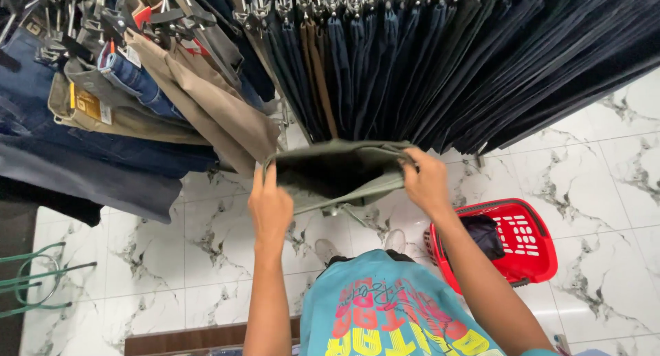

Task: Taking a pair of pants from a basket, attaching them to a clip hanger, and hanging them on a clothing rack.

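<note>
White marble floor lies below a rack of dark trousers. Just under that rack, left hand and right hand grip olive trousers, spreading the waistband open.

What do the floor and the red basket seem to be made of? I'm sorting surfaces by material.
The floor looks like polished marble or marble-look tile: white, grey veins, glossy, with thin joint lines. The basket looks like moulded plastic: uniform red, smooth sheen, slotted wall. Both judged by look alone.
</note>
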